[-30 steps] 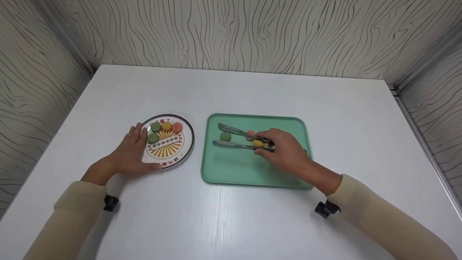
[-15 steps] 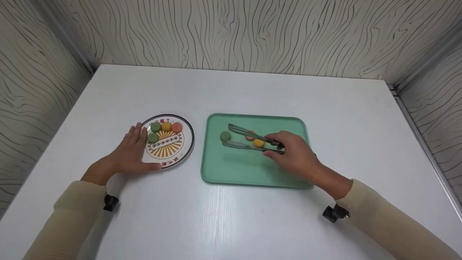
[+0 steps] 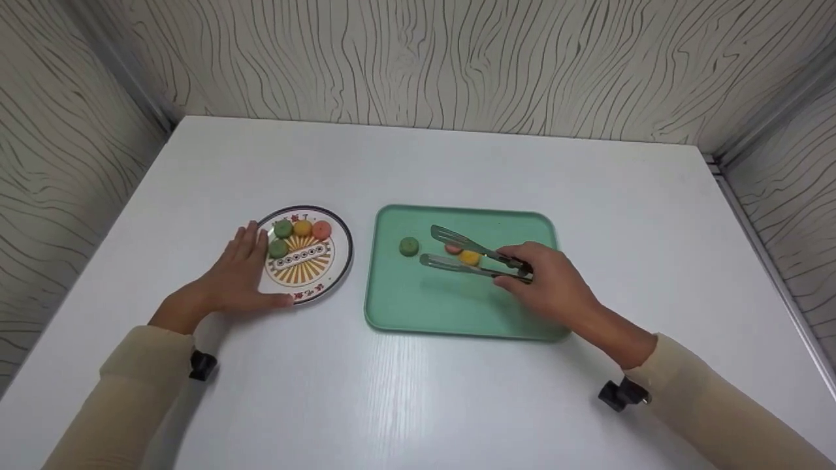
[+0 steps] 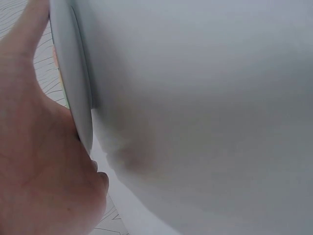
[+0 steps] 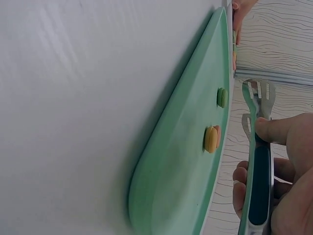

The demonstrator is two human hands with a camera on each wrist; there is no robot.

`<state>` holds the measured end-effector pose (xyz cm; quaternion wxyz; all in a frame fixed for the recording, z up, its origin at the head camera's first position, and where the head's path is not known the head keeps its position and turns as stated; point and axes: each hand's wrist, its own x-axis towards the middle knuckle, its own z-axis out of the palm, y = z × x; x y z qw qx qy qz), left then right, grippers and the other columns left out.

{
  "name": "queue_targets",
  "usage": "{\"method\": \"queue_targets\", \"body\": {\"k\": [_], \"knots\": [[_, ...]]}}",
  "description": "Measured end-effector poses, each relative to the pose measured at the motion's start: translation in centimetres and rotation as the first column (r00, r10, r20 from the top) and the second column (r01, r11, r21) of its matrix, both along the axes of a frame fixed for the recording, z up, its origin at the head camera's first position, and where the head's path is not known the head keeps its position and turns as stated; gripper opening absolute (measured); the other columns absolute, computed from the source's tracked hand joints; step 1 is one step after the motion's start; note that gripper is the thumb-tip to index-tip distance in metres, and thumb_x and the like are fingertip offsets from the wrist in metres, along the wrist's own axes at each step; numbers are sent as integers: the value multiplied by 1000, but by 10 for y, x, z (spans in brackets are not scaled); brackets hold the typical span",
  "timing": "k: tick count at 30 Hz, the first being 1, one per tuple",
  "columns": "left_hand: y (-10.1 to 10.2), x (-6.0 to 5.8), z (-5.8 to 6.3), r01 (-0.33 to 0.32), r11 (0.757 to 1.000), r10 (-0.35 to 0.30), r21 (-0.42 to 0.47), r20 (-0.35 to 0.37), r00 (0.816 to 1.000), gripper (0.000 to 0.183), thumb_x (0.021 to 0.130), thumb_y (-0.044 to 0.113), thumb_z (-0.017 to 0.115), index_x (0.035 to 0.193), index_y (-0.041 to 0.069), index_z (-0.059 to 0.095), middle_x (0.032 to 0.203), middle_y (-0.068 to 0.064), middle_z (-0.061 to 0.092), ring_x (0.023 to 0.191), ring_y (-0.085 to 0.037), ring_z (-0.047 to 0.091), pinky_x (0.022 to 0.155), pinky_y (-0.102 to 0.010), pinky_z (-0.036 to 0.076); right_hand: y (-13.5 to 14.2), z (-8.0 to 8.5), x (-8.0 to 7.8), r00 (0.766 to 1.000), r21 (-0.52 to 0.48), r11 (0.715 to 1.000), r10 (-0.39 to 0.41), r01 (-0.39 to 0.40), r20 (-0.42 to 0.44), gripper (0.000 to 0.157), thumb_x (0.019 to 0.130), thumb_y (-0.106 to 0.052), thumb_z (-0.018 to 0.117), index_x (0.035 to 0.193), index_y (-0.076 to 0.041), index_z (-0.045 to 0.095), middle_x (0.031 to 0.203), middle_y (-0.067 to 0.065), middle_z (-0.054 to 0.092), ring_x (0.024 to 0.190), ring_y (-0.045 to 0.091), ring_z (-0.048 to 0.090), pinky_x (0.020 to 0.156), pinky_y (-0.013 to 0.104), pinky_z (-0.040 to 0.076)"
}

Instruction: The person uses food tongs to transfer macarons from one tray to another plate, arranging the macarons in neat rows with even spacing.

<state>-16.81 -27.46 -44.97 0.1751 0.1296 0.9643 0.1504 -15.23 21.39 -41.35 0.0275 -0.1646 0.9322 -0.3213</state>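
My left hand (image 3: pixel 236 277) rests against the left rim of a round white plate (image 3: pixel 338 264), fingers straight and thumb spread along the near edge. On the plate sit two green macarons (image 3: pixel 278 248), a yellow macaron (image 3: pixel 302 228) and a pink macaron (image 3: pixel 321 230). My right hand (image 3: pixel 555 281) grips a pair of metal tongs (image 5: pixel 259 191) by the handles. The tongs' slotted ends stand apart above the green tray (image 3: pixel 418 307), holding nothing. On that tray lie a green macaron (image 3: pixel 409 247), a yellow macaron (image 3: pixel 469 258) and a pink macaron (image 3: pixel 452 249), partly hidden by the tongs.
The white table (image 3: pixel 392 398) carries the plate at left and the tray to its right, with a narrow strip between them. Wood-patterned panels (image 3: pixel 418 65) stand behind the table and at both sides.
My right hand has drawn the tongs to the right and slightly towards me over the tray. The macarons stay where they were, and the left hand has not moved.
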Motion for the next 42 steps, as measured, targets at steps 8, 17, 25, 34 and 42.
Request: {"method": "queue_targets", "body": {"k": [8,17,25,34,42], "knots": [[1,0,3,7,1000,-7,10,6,1000,134,80,73,68,156,-14,0,164,-34,-13,151,-51,-12,121,-64,4,13,-4,1,1000,13,1000,-23,23,-14,39,89,-18,81,125,-5,72,113,11,72,92,20,64,79,40,52],[1,0,6,5,1000,-5,22,15,1000,135,79,73,69,156,-14,-1,164,-34,-13,151,-51,-12,121,-64,3,26,-6,3,999,35,998,-52,52,-3,39,89,-17,80,126,-4,71,114,11,71,93,21,64,80,40,52],[2,0,5,-1,1000,0,23,16,1000,136,78,74,69,157,-13,-1,164,-33,-13,151,-50,-12,121,-64,4,39,-5,2,997,54,996,-66,65,26,37,91,-17,78,124,-3,71,115,13,71,92,22,61,78,40,50],[1,0,4,-1,1000,1,22,12,1000,137,77,75,69,157,-13,0,164,-33,-13,151,-51,-12,121,-64,4,43,-7,2,997,61,996,-69,66,43,39,90,-17,78,124,-1,71,115,14,71,93,23,62,78,40,50],[-1,1,2,16,1000,-16,26,-4,1000,133,81,72,68,156,-15,0,163,-35,-12,151,-52,-11,121,-63,4,45,-8,2,997,69,996,-56,53,47,40,92,-21,77,126,0,70,120,17,70,102,28,65,85,46,51]]}}
